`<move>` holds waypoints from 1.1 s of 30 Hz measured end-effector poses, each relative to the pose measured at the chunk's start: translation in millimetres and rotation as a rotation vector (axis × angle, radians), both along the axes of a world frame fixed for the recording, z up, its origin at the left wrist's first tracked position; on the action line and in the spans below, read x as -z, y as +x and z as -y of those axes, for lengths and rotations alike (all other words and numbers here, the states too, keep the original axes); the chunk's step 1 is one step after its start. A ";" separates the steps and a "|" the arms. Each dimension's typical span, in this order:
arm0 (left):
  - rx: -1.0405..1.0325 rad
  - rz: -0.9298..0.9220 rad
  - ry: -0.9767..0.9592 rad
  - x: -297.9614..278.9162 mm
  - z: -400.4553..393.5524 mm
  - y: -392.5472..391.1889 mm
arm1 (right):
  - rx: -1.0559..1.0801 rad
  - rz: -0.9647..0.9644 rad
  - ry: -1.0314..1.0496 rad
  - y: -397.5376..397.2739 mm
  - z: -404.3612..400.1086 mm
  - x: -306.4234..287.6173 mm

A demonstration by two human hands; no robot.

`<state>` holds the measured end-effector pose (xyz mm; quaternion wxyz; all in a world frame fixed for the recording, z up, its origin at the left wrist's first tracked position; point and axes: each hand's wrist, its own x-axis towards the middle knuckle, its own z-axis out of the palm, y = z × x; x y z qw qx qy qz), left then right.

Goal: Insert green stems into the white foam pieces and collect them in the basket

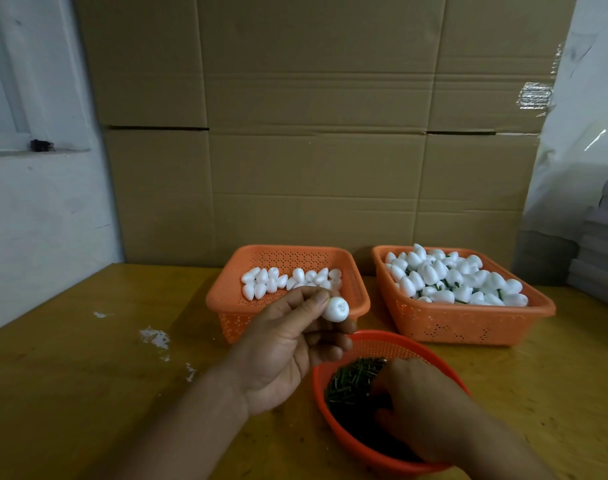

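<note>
My left hand (288, 344) pinches one white foam piece (336, 309) between thumb and fingertips, raised in front of the left orange basket (226, 299). That basket holds several plain foam pieces (278, 280). My right hand (416, 403) reaches down into the round red bowl (333, 427) among the green stems (351, 379); its fingertips are hidden, so whether it holds a stem cannot be told. The right orange basket (468, 323) is heaped with foam pieces that have green stems in them (451, 278).
All three containers stand on a yellow wooden table (87, 393) with white foam crumbs (155, 337) on its left part. A cardboard wall (313, 133) rises behind the baskets. Grey stacked sheets (604, 251) sit at the right edge.
</note>
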<state>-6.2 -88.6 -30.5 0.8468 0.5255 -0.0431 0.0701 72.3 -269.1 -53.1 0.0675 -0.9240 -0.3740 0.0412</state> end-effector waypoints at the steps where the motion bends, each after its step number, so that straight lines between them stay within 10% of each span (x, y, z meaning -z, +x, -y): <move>1: 0.002 -0.003 -0.001 0.0 0.0 -0.2 | 0.003 -0.004 0.016 0.1 -0.2 0.9; 13: -0.034 -0.077 0.057 1.4 0.3 -1.4 | 0.043 0.076 0.580 0.3 4.3 -6.8; 21: -0.058 -0.093 0.059 0.7 1.1 -1.7 | -0.143 -0.332 1.233 -16.3 1.3 -17.8; 33: -0.073 -0.099 0.132 0.8 5.2 -5.1 | -0.141 -0.558 1.533 -26.3 -7.7 -22.5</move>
